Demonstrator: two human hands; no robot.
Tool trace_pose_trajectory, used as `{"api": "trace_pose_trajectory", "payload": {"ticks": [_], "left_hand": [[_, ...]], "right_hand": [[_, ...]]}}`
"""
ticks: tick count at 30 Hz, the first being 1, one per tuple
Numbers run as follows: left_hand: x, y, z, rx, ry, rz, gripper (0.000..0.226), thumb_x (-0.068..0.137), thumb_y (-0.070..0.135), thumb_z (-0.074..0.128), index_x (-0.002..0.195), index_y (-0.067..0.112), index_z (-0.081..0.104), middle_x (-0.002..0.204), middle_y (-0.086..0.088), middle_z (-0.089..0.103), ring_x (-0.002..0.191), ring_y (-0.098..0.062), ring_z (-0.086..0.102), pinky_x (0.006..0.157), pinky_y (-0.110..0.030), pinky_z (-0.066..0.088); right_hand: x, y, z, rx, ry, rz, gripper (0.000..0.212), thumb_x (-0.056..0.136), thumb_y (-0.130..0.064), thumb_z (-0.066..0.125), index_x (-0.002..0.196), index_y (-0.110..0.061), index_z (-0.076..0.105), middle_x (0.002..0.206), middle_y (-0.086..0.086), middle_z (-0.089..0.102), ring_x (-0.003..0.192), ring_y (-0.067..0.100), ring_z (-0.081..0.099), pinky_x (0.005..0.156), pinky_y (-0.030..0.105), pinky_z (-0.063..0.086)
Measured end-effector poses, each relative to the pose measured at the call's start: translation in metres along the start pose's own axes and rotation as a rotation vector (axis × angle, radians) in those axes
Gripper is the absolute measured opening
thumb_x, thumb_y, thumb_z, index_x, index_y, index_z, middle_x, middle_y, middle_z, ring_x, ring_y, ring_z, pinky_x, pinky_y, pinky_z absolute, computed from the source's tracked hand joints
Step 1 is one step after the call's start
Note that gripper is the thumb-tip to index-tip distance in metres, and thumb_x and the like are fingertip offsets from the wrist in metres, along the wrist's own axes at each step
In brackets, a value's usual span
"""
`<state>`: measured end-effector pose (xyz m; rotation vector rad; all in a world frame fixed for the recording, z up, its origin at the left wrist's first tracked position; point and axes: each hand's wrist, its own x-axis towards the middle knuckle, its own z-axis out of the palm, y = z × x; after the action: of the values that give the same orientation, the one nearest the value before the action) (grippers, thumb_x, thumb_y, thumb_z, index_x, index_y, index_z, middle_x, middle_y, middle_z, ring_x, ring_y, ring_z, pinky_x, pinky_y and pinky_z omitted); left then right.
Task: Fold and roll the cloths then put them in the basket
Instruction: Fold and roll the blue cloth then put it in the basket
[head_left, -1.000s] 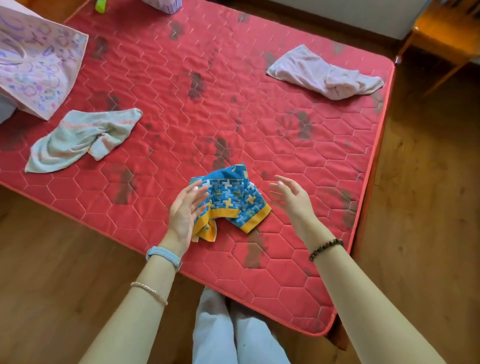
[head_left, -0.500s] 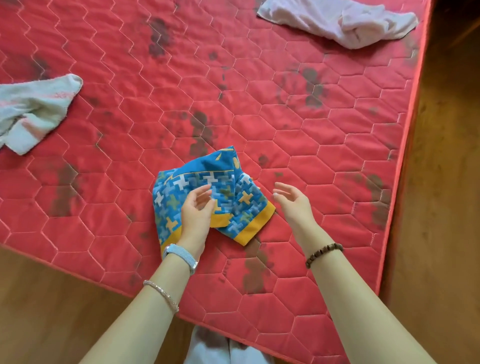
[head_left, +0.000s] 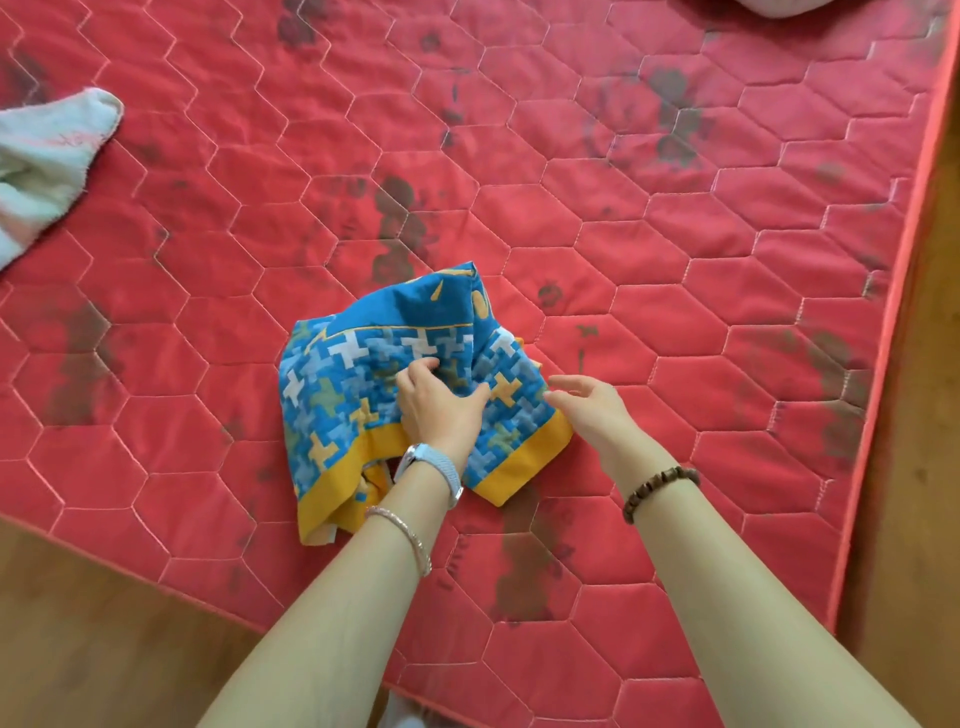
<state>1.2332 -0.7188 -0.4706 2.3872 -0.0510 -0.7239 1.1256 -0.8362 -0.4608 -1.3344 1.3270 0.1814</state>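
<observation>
Head view: the crumpled blue cloth (head_left: 363, 384) lies on the red mattress (head_left: 675, 312) near its front edge, with bare quilting beyond it and to its right up to the side edge, a pale green cloth (head_left: 47, 171) at the left border and wooden floor (head_left: 78, 623) past both edges. The left hand (head_left: 439, 402) grips a bunch of fabric at the cloth's middle with curled fingers; the right hand (head_left: 597, 402) is relaxed, fingertips at the cloth's right side. Half a second earlier, the left hand sat nearer the yellow hem and the right hand stood clear of the cloth.
</observation>
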Motion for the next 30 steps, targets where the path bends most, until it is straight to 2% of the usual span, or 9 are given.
{"api": "trace_pose_trajectory", "payload": {"ticks": [6, 8, 11, 13, 15, 20, 23, 25, 30], "left_hand": [[0.010, 0.004, -0.001, 0.066, 0.065, -0.082, 0.031, 0.083, 0.033, 0.073, 0.107, 0.021, 0.058, 0.112, -0.002, 0.055, 0.105, -0.025, 0.056, 0.092, -0.041, 0.048], [0.012, 0.007, -0.007, -0.053, 0.073, -0.117, 0.017, 0.087, 0.024, 0.067, 0.100, 0.018, 0.060, 0.094, 0.002, 0.058, 0.084, -0.017, 0.060, 0.071, -0.034, 0.052], [0.012, 0.009, -0.022, -0.084, 0.095, -0.136, 0.008, 0.093, 0.015, 0.059, 0.098, 0.010, 0.063, 0.083, 0.001, 0.060, 0.060, -0.002, 0.046, 0.047, -0.017, 0.031], [0.011, 0.008, -0.031, -0.141, 0.122, -0.130, 0.006, 0.094, 0.012, 0.056, 0.098, 0.009, 0.060, 0.088, -0.005, 0.065, 0.063, -0.010, 0.051, 0.050, -0.021, 0.034], [0.005, 0.011, -0.041, -0.232, 0.151, -0.115, 0.008, 0.095, 0.008, 0.052, 0.100, 0.014, 0.050, 0.088, -0.006, 0.060, 0.064, -0.017, 0.053, 0.053, -0.029, 0.040], [-0.016, 0.032, -0.076, -0.302, 0.247, 0.010, 0.026, 0.092, -0.004, 0.037, 0.101, 0.020, 0.042, 0.073, 0.003, 0.045, 0.064, -0.021, 0.047, 0.060, -0.038, 0.038], [-0.022, 0.052, -0.105, -0.305, 0.302, 0.112, 0.038, 0.087, -0.009, 0.036, 0.092, 0.017, 0.063, 0.090, -0.003, 0.065, 0.082, -0.022, 0.056, 0.068, -0.022, 0.039], [-0.024, 0.070, -0.129, -0.337, 0.373, 0.135, 0.041, 0.088, -0.008, 0.037, 0.099, 0.010, 0.072, 0.110, -0.007, 0.068, 0.099, -0.019, 0.058, 0.078, -0.013, 0.034], [-0.026, 0.120, -0.202, -0.408, 0.510, 0.144, 0.036, 0.091, -0.002, 0.053, 0.125, 0.006, 0.063, 0.127, -0.011, 0.054, 0.105, -0.019, 0.055, 0.078, -0.004, 0.030]], "right_hand": [[0.007, 0.012, 0.006, -0.149, 0.006, 0.047, 0.020, 0.058, -0.046, 0.078, 0.077, -0.040, 0.072, 0.110, -0.003, 0.068, 0.123, 0.027, 0.049, 0.104, 0.047, 0.043], [0.006, 0.013, 0.006, -0.147, 0.015, 0.026, 0.014, 0.057, -0.049, 0.076, 0.069, -0.042, 0.072, 0.101, -0.005, 0.070, 0.119, 0.027, 0.051, 0.100, 0.047, 0.045], [-0.005, 0.004, 0.006, -0.065, 0.023, 0.000, 0.008, 0.072, -0.033, 0.074, 0.072, -0.027, 0.068, 0.087, -0.007, 0.067, 0.093, 0.018, 0.057, 0.075, 0.032, 0.049], [-0.011, -0.003, 0.006, -0.021, 0.013, -0.022, 0.011, 0.082, -0.019, 0.069, 0.078, -0.021, 0.058, 0.081, -0.003, 0.059, 0.069, 0.011, 0.049, 0.056, 0.025, 0.038], [-0.019, -0.010, 0.007, 0.015, 0.001, -0.051, 0.013, 0.084, -0.014, 0.067, 0.083, -0.018, 0.055, 0.075, -0.003, 0.053, 0.060, 0.009, 0.043, 0.050, 0.023, 0.032], [-0.053, -0.044, 0.000, 0.130, 0.021, -0.193, 0.016, 0.087, -0.010, 0.069, 0.103, -0.014, 0.069, 0.087, -0.003, 0.068, 0.075, 0.008, 0.061, 0.058, 0.017, 0.046], [-0.075, -0.077, -0.011, 0.173, 0.049, -0.271, 0.016, 0.088, -0.009, 0.068, 0.102, -0.015, 0.073, 0.087, -0.002, 0.070, 0.077, 0.011, 0.064, 0.061, 0.020, 0.050], [-0.088, -0.102, -0.018, 0.173, 0.099, -0.329, 0.015, 0.089, -0.008, 0.066, 0.099, -0.016, 0.073, 0.088, 0.000, 0.071, 0.079, 0.012, 0.063, 0.070, 0.025, 0.052], [-0.116, -0.173, -0.039, 0.217, 0.312, -0.461, 0.018, 0.090, -0.010, 0.063, 0.088, -0.026, 0.071, 0.081, -0.010, 0.069, 0.083, 0.012, 0.065, 0.077, 0.030, 0.053]]}}
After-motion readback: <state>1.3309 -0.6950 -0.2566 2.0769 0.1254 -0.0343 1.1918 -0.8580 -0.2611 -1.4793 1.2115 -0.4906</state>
